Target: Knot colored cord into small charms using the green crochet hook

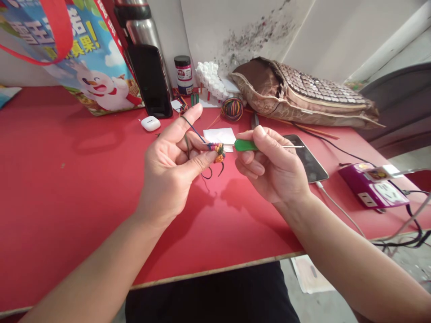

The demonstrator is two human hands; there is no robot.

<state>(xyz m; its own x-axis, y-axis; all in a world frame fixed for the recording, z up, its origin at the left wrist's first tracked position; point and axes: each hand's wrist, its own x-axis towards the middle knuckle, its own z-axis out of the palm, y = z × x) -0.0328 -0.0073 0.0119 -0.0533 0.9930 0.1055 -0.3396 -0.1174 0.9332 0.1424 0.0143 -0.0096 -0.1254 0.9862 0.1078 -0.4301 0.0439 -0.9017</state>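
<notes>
My left hand (178,157) pinches a small multicoloured piece of crochet (218,150) between thumb and fingers, its index finger raised. A dark blue strand of yarn (195,127) runs from that raised finger down to the piece, and loose dark ends dangle below it. In my right hand (272,161) is a crochet hook (245,145) with a green grip, held between thumb and fingers. Its thin metal shaft reaches left to the top edge of the crochet; the other metal end sticks out to the right. Behind the hands lies a ball of multicoloured yarn (232,109).
On the red table (84,193) a phone (150,83) leans against a steel bottle (143,31), beside a printed bag (97,67). A white earbud case (150,123) and a paint jar (184,75) stand nearby. At right are a cushion (313,96), a charging phone (308,159) and a purple power strip (373,186).
</notes>
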